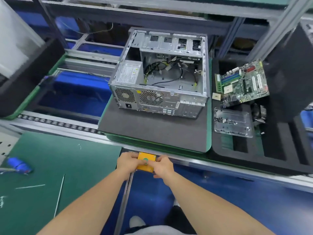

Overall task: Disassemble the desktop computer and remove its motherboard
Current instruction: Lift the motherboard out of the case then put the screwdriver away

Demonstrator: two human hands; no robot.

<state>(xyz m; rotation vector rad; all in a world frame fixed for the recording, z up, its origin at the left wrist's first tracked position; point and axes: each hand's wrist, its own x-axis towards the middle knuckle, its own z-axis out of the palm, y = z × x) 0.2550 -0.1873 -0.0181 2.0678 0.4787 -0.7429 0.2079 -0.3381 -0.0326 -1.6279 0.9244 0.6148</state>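
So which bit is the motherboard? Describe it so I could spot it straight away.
Start at the open computer case in the middle, then look right to the black foam tray. At its far end lies the motherboard, a tilted green board. It is far wider than the slim memory stick at its left, and studded with slots, unlike the clear plastic box nearer you.
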